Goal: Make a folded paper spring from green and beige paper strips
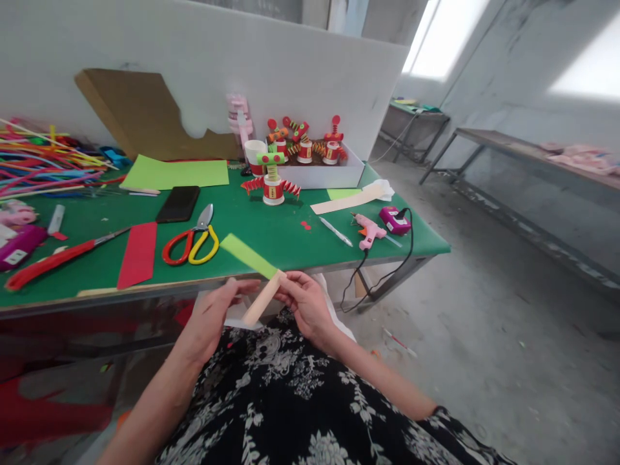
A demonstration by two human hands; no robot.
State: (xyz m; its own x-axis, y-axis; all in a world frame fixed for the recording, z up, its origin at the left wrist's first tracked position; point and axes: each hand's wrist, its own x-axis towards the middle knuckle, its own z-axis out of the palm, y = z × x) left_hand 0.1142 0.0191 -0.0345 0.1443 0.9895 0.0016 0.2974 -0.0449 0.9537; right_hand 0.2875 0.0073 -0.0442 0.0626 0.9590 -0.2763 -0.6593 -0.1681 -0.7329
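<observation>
A green paper strip (249, 254) and a peach paper strip (264, 298) meet at an angle, and my right hand (309, 303) pinches them where they join. The green one reaches out over the table's front edge; the peach one slants down toward my lap. Beside them on the left is my left hand (213, 314), fingers stretched out and apart, holding nothing that I can see. Just beyond lie scissors (194, 239) with one red and one yellow handle. A finished-looking paper cup figure (274, 187) with a green head and folded red arms stands farther back.
On the green table (242, 213) are a red paper piece (138, 254), a phone (178, 204), a pen (336, 231), a pink glue gun (369, 230) with a cable hanging off the edge, and a white box (322, 175) of similar figures. Pipe cleaners (46, 161) lie left.
</observation>
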